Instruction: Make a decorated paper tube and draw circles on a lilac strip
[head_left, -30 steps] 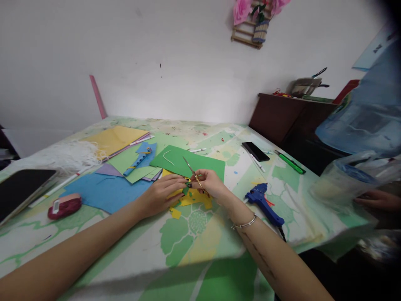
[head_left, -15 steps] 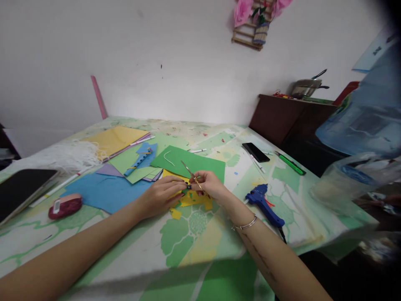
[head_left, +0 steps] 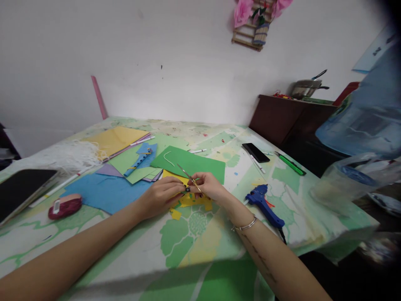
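My right hand is closed around gold-handled scissors, whose thin blades point up and to the left. Opposite it, my left hand has its fingers drawn together. A tiny dark piece shows where the fingertips of both hands meet; its kind is too small to make out. Under the hands lies yellow paper, with small green and yellow scraps on it. A green sheet is just behind, bearing a curved white string.
Left are blue paper, a blue strip with dark dots, burgundy yarn and white strands. To the right lie a blue glue gun, a black phone, a green cutter and a clear plastic container.
The scissors have tilted, their tips shifting slightly left and down. My fingertips and the tiny dark piece have moved a little, while everything else on the table stays put.
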Action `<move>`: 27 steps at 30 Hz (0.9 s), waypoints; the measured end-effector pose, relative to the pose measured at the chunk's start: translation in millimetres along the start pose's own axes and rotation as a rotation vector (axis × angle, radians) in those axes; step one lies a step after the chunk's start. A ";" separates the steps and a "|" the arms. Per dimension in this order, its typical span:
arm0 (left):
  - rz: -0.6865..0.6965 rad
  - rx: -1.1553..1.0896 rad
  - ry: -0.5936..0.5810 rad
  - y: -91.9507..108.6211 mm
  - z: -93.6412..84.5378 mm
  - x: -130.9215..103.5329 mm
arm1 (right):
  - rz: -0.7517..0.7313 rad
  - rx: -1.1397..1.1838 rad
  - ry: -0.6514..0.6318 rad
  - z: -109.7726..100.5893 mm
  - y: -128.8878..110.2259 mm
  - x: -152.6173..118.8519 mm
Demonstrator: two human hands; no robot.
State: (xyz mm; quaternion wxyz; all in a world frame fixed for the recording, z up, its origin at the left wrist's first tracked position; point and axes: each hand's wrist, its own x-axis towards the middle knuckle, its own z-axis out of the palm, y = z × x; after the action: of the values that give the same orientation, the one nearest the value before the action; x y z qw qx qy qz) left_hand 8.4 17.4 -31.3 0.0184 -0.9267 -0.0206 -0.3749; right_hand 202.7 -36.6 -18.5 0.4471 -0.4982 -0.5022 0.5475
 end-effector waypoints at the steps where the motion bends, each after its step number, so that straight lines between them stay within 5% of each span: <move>1: 0.000 0.002 0.001 0.1 0.2 0.0 | -0.001 0.000 -0.003 0.3 -0.3 -0.3; 17: -0.030 -0.081 0.012 0.8 3.2 0.7 | 0.024 0.038 0.046 3.6 -3.2 -0.5; 27: -0.638 -0.439 0.075 6.5 4.7 6.0 | -0.036 0.097 0.165 2.1 -2.7 -0.7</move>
State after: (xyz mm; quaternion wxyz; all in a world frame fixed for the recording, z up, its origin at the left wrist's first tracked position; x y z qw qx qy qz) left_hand 16.3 11.4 -30.6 -0.2972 -0.8412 -0.2265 -0.3908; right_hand 200.7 -37.3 -15.8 0.5203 -0.5101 -0.4454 0.5203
